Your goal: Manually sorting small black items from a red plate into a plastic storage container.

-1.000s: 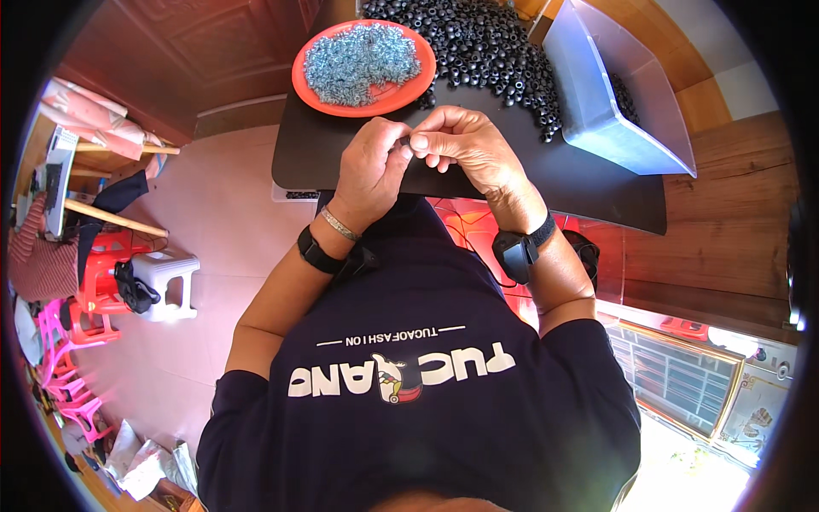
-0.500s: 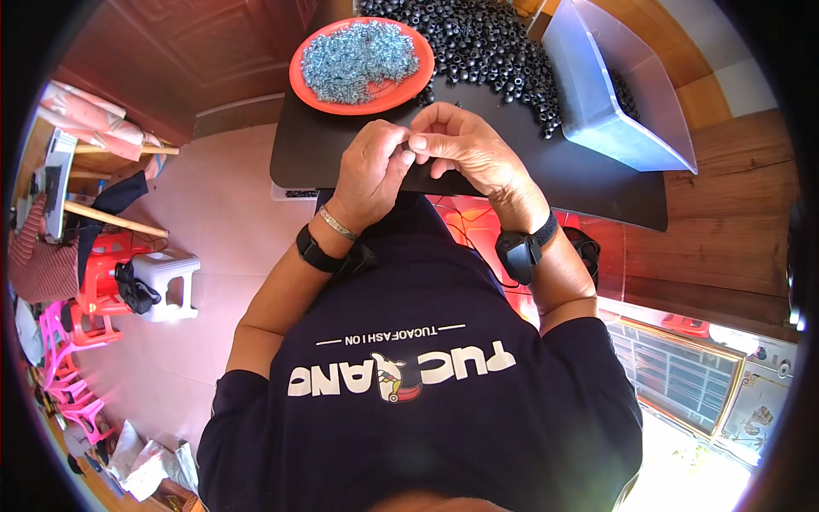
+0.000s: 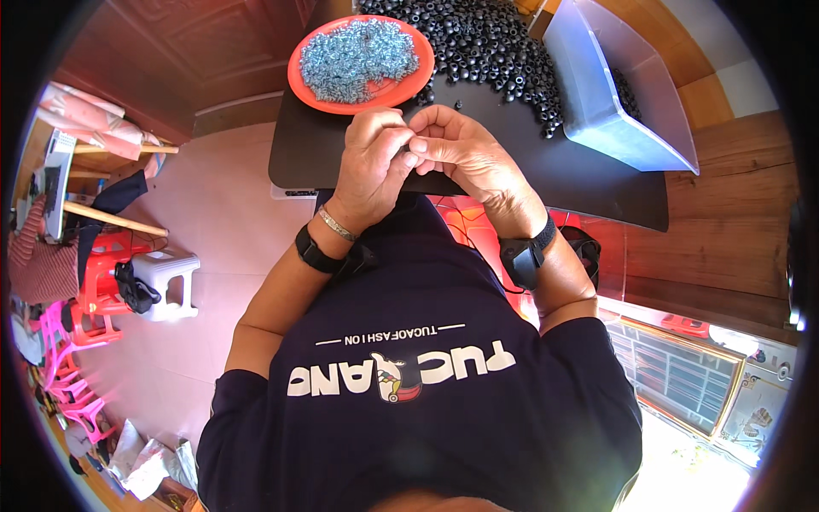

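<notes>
Over the near edge of the dark table (image 3: 597, 188), my left hand (image 3: 372, 162) and my right hand (image 3: 461, 154) meet at the fingertips. Both are closed in a pinch, thumbs against forefingers. Something small and dark seems to sit between them, too hidden to name. Just beyond my left hand is a red-orange plate (image 3: 299, 85), heaped with small shiny metal springs (image 3: 358, 58). A wide pile of small black ring-shaped parts (image 3: 486, 47) spreads beyond my right hand. One loose black part (image 3: 458, 105) lies close to my right fingers.
A translucent bluish bin (image 3: 589, 94), tipped toward the pile, holds more black parts at the table's right. Wooden panelling (image 3: 717, 196) borders that side. On the left floor stand a white stool (image 3: 175, 277) and red stools (image 3: 107, 264); a person's striped sleeve (image 3: 43, 269) shows beyond.
My right hand has turned slightly, its fingers curling closer to my left hand. The left fingers have shifted a little upward. The plate and the pile stay put.
</notes>
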`<move>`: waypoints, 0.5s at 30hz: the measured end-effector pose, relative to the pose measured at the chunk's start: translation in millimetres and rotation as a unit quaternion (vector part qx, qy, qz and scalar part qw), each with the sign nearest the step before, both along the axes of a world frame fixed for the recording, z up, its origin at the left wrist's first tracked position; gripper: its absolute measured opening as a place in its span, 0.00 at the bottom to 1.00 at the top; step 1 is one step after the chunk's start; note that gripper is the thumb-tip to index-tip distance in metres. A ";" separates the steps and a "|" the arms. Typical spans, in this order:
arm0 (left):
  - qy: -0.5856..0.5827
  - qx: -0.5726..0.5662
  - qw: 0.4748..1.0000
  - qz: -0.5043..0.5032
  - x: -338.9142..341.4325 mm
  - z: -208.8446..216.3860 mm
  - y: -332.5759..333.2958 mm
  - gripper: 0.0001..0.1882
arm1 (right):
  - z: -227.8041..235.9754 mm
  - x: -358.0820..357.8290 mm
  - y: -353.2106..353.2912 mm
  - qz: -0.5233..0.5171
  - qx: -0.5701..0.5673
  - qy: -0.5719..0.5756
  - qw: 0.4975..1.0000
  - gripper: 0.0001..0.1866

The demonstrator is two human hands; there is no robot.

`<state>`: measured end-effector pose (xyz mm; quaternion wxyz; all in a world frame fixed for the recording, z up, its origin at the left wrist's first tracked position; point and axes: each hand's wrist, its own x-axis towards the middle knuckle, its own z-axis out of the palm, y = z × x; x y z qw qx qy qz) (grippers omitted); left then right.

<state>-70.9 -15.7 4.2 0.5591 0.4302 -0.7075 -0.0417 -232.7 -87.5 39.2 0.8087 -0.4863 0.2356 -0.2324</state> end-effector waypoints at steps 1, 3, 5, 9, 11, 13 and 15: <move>-0.008 0.012 1.000 0.004 0.4 0.0 0.7 0.08 | -0.6 0.3 1.3 -0.003 -0.006 -0.012 1.000 0.14; 0.001 0.002 1.000 0.011 -1.1 1.4 -0.5 0.08 | -1.6 2.4 3.7 -0.012 -0.016 -0.012 1.000 0.13; 0.011 -0.008 1.000 0.018 -1.8 0.9 -0.8 0.09 | -1.8 5.2 6.2 -0.022 -0.027 -0.011 0.999 0.13; 0.045 0.019 0.999 0.021 1.3 -2.0 0.8 0.09 | 1.0 4.3 5.1 -0.031 0.021 -0.023 0.999 0.14; 0.046 0.015 0.999 0.020 1.5 -2.7 0.9 0.09 | 0.1 -0.4 2.5 -0.009 0.057 -0.034 0.998 0.14; 0.076 0.017 0.997 0.008 1.2 -3.4 0.3 0.09 | -2.4 -3.5 1.1 -0.008 0.082 -0.045 0.996 0.15; 0.073 0.015 0.997 0.008 1.7 -3.8 -0.2 0.09 | -0.4 -5.1 2.4 -0.012 0.086 -0.041 0.995 0.15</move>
